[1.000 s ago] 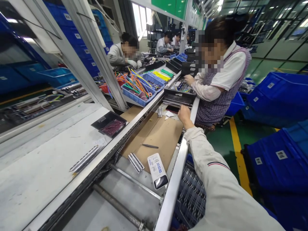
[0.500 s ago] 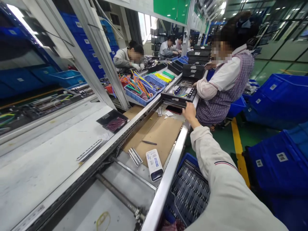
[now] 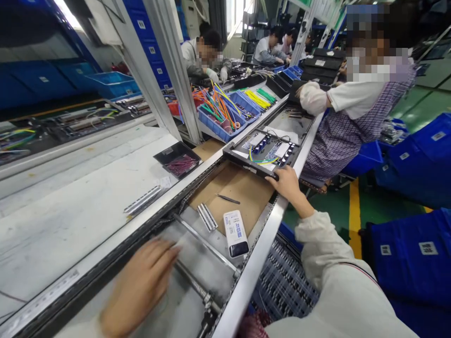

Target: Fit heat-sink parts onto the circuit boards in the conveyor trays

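Nearest you, at lower left, your bare left hand (image 3: 141, 284) hangs blurred over the track, near a metal shaft (image 3: 193, 280); the blur hides whether its fingers hold anything, so you cannot tell; your two hands are well apart.

Beyond it, a white pack with a dark end (image 3: 235, 232) lies beside the right rail (image 3: 253, 256); striped metal strips (image 3: 207, 217) lie to its left; dark tweezers (image 3: 228, 199) rest on a cardboard sheet (image 3: 248, 190) just past them.

Farther on, your right hand (image 3: 289, 184) is closed on the near right corner of a black tray (image 3: 243, 163), which spans the track past the tweezers; inside are circuit boards (image 3: 282, 151) with yellow and green wires (image 3: 267, 161); one-cornered hold would likely let the tray skew, so a second hold at its near left corner, with even force and the tray level, should serve best; keep the wires inside the rim and your fingers off the chain (image 3: 207, 170).

Farthest, a blue bin (image 3: 213, 127) of coloured tubes stands at left; a co-worker's sleeve (image 3: 313, 97) reaches in from the right.
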{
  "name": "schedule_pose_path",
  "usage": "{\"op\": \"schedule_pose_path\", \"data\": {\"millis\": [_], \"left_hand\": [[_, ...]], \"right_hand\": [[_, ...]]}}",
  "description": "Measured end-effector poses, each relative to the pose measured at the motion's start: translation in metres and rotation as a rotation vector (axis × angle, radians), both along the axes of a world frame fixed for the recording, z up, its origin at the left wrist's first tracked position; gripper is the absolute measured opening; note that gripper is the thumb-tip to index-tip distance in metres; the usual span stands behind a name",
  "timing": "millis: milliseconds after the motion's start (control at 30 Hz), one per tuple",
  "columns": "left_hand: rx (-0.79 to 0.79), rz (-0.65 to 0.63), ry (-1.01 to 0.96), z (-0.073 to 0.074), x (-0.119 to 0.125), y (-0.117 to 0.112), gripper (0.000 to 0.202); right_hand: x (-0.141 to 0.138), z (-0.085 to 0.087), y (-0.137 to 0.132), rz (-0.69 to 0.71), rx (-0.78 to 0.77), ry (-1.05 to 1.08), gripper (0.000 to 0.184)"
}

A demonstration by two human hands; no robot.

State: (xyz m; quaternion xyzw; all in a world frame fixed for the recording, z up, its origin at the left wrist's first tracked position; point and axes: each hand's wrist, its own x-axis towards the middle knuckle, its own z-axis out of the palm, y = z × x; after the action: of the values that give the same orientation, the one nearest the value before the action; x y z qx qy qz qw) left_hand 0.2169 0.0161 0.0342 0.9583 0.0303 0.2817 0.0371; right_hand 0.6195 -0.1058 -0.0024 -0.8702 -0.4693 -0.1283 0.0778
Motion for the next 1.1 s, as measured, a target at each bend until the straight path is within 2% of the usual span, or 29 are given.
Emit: {"op": "schedule_pose_path", "data": {"millis": [100,167,200,267,333,367,433,467,500,533,567,600,667,733,833,967,1100], "left_hand": [[0.007,0.036,0.202,-0.018,0.075,-0.005,0.052],[-0.019,0.058,0.309,-0.023,0.116,-0.015,0.059],[-0.025,0.049,0.328,-0.025,0.127,-0.020,0.058],[-0.022,0.036,0.364,-0.027,0.126,-0.029,0.052],[-0.014,0.031,0.377,-0.029,0.099,-0.037,0.045],[-0.010,0.036,0.382,-0.030,0.079,-0.040,0.043],[-0.009,0.055,0.381,-0.028,0.035,-0.049,0.041],[-0.007,0.065,0.382,-0.027,0.014,-0.053,0.041],[-0.006,0.082,0.386,-0.025,-0.007,-0.058,0.041],[-0.007,0.101,0.397,-0.024,-0.026,-0.063,0.041],[-0.013,0.122,0.408,-0.022,-0.043,-0.067,0.040],[-0.024,0.143,0.413,-0.021,-0.060,-0.071,0.040],[-0.066,0.182,0.408,-0.020,-0.089,-0.080,0.038],[-0.124,0.226,0.385,-0.020,-0.116,-0.088,0.039],[-0.225,0.300,0.335,-0.020,-0.149,-0.100,0.040],[-0.311,0.391,0.206,-0.017,-0.181,-0.113,0.042],[-0.368,0.489,0.079,-0.016,-0.205,-0.121,0.035]], "right_hand": [[-0.056,0.003,-0.013,0.065,-0.014,0.004,0.039],[-0.099,0.002,-0.021,0.116,-0.013,0.010,0.037],[-0.121,0.000,-0.026,0.144,-0.011,0.016,0.035],[-0.160,-0.001,-0.038,0.216,-0.011,0.031,0.034],[-0.185,0.006,-0.050,0.398,-0.002,0.070,0.037],[-0.188,0.013,-0.055,0.513,0.023,0.101,0.038],[-0.174,0.032,-0.059,0.658,0.110,0.177,0.039],[-0.159,0.041,-0.055,0.594,0.171,0.200,0.040],[-0.141,0.047,-0.048,0.415,0.196,0.206,0.041],[-0.123,0.051,-0.038,0.231,0.158,0.220,0.046],[-0.108,0.051,-0.026,0.126,0.046,0.256,0.051],[-0.098,0.048,-0.013,0.132,-0.029,0.300,0.051],[-0.095,0.038,0.006,0.177,-0.174,0.383,0.051],[-0.110,0.027,0.013,0.241,-0.252,0.432,0.053],[-0.143,0.017,0.008,0.308,-0.284,0.441,0.055],[-0.177,0.012,0.002,0.383,-0.317,0.410,0.053],[-0.202,0.012,0.003,0.470,-0.340,0.430,0.051]]}}
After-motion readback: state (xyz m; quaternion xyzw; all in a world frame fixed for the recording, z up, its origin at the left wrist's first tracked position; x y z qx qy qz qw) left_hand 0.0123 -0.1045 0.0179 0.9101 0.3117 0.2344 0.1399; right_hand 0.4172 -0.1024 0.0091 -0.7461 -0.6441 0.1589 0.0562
